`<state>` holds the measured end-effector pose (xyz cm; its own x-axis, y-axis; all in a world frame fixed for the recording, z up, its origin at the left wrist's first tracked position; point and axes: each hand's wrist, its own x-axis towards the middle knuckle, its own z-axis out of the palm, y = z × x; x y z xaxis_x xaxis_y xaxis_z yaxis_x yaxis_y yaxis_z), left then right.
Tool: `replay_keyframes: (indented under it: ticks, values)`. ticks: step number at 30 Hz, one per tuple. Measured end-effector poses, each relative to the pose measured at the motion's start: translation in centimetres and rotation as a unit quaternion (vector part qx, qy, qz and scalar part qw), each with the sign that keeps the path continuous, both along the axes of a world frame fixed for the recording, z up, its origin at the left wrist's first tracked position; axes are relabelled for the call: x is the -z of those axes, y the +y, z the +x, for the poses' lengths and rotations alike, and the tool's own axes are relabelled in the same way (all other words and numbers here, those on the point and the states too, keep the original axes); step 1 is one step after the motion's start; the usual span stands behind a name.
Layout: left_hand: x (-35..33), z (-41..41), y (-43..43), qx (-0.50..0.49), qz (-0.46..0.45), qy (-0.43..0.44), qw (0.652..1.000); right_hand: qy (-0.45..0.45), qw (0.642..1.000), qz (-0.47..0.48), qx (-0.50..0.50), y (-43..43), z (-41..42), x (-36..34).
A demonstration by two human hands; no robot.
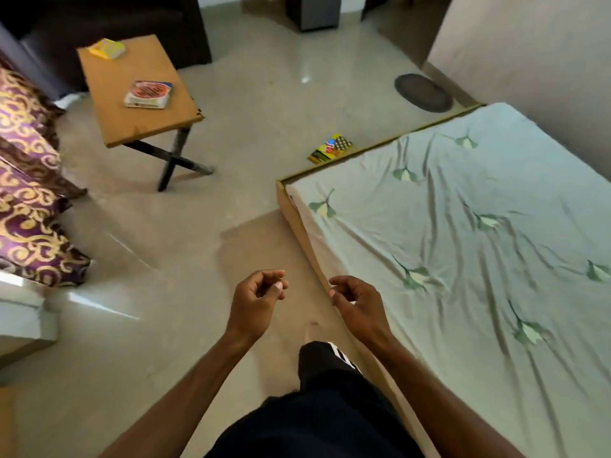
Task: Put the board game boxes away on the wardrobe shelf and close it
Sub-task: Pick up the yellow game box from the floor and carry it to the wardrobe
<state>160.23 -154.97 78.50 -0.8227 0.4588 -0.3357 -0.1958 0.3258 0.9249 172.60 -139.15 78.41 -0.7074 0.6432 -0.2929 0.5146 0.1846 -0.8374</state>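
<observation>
Three game boxes are in sight. A yellow one (pixel 106 48) lies at the far corner of a small wooden table (pixel 132 123). A red and white box (pixel 149 94) sits near the table's middle. A colourful flat box (pixel 330 148) lies on the floor beside the bed's far edge. My left hand (pixel 256 300) and my right hand (pixel 355 300) hang in front of me over the floor, fingers loosely curled, holding nothing. The wardrobe is not in view.
A low bed (pixel 463 246) with a pale green sheet fills the right side. Purple and gold patterned fabric (pixel 29 180) runs along the left. A dark oval mat (pixel 423 92) lies on the tiled floor at the back. My dark-trousered leg (pixel 324 368) steps forward.
</observation>
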Motion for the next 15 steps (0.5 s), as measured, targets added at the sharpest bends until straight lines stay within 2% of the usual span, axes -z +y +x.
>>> replay_keyframes:
  ticks: [6, 11, 15]
  values:
    - [0.3, -16.1, 3.8, -0.064, 0.0, 0.009, 0.998, 0.029, 0.998, -0.01, -0.052, 5.6, -18.7, 1.2]
    - [-1.3, -30.2, 7.7, -0.144, 0.021, 0.008, 0.989, 0.037, 0.992, -0.021, -0.122, 10.4, -35.3, 0.1]
    - [-2.2, -39.0, 10.1, -0.188, 0.035, 0.005, 0.982, 0.051, 0.989, -0.026, -0.139, 13.5, -45.6, -0.8]
